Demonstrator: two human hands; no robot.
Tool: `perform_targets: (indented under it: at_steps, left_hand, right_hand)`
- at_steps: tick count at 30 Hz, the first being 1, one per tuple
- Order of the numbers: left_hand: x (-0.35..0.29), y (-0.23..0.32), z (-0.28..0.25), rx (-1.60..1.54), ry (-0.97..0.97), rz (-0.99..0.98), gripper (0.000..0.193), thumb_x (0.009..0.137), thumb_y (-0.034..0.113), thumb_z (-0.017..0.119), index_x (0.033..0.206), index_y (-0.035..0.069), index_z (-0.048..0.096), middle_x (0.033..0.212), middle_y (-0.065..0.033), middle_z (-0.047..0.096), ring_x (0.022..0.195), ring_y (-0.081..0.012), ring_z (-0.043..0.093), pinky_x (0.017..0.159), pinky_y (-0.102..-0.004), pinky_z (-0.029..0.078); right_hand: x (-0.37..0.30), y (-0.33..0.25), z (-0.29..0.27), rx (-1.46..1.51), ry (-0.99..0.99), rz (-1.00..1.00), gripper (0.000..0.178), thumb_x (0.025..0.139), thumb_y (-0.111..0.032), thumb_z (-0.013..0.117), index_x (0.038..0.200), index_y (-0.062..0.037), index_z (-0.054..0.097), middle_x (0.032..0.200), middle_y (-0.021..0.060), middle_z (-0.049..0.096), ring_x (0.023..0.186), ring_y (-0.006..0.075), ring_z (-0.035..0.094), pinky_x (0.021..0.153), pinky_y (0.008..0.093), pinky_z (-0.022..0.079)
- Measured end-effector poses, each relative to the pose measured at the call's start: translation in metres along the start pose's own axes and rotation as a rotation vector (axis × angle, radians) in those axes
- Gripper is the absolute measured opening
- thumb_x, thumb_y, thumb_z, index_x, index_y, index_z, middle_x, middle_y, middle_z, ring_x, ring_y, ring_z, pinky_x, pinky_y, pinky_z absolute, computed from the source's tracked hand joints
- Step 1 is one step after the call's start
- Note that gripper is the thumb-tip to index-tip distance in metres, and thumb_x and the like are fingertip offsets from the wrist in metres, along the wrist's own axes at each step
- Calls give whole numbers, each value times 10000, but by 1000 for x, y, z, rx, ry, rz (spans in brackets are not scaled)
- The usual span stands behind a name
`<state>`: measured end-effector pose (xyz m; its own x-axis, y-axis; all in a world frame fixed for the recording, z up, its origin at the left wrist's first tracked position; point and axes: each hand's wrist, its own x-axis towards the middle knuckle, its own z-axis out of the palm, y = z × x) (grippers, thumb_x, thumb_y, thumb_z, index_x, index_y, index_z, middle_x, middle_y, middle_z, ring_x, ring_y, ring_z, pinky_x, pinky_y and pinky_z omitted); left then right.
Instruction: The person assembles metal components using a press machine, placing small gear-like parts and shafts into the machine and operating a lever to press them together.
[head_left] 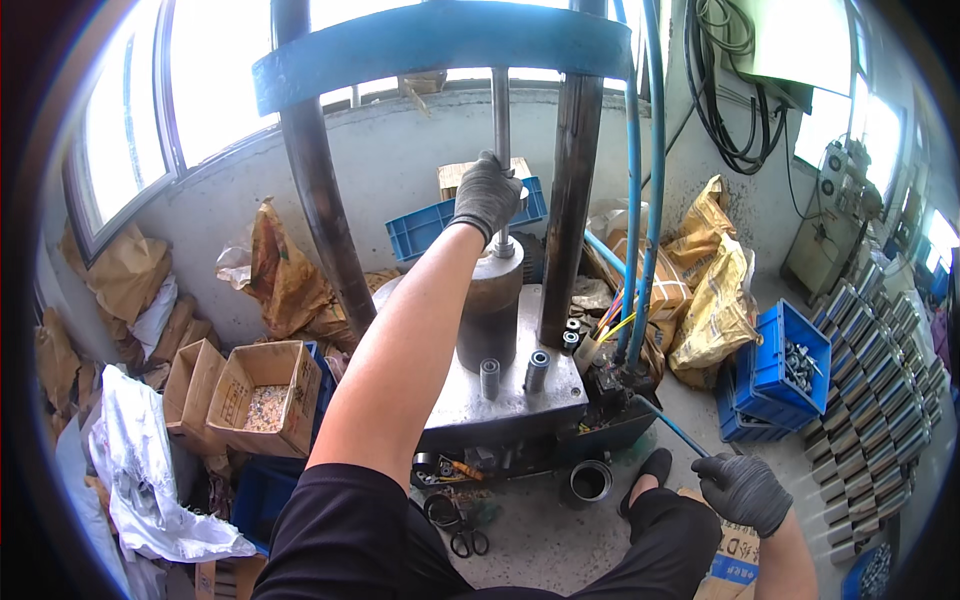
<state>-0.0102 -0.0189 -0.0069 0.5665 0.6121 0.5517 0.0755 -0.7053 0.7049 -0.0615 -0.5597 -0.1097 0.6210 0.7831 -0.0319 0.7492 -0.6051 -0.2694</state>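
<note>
My left hand (pixel 487 197), in a dark grey glove, is closed around the upright metal rod (pixel 501 110) of a press. A pale bit of metal shows beside its fingers, its shape mostly hidden. Below, the rod meets a thick metal cylinder (pixel 488 320) standing on the steel bed (pixel 460 405). My right hand (pixel 745 490), also gloved, grips a thin blue lever (pixel 672 426) low on the right of the press. Two small metal sleeves (pixel 489 380) (pixel 537 371) stand upright at the front of the bed, and smaller rings (pixel 571 335) sit at its right edge.
Blue hoses (pixel 657 180) and dark columns (pixel 580 190) flank the rod under a blue crossbeam (pixel 440 45). Cardboard boxes (pixel 262 395) and white sacks (pixel 150 470) lie left. Blue crates (pixel 790 360) and stacked metal tubes (pixel 880 390) stand right. Scissors (pixel 468 542) and a round pot (pixel 588 483) are on the floor.
</note>
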Motion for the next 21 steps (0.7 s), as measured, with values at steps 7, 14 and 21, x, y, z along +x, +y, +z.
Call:
perform_targets:
  at_steps: [7, 14, 21]
  left_hand:
    - [-2, 1, 0, 45, 28, 49, 200, 924, 87, 677, 1074, -19, 597, 870, -161, 729, 797, -257, 789, 673, -349, 668]
    - [-1, 0, 1, 19, 37, 38, 204, 916, 120, 672, 1070, 3, 609, 871, -192, 735, 850, -320, 770, 764, -409, 633]
    - [-6, 6, -2, -18, 6, -6, 219, 917, 161, 654, 1083, 23, 617, 905, -236, 743, 931, -398, 748, 868, -473, 589]
  right_hand:
    - [0, 9, 2, -8, -166, -97, 315, 892, -210, 668, 1152, -66, 773, 990, 186, 760, 907, 372, 736, 818, 439, 585]
    - [-3, 7, 5, -21, -78, -73, 309, 895, -208, 677, 1154, -70, 775, 1031, 187, 765, 932, 365, 738, 827, 430, 586]
    - [4, 5, -1, -3, -130, -45, 304, 893, -235, 673, 1138, -76, 757, 979, 194, 747, 893, 377, 732, 791, 449, 581]
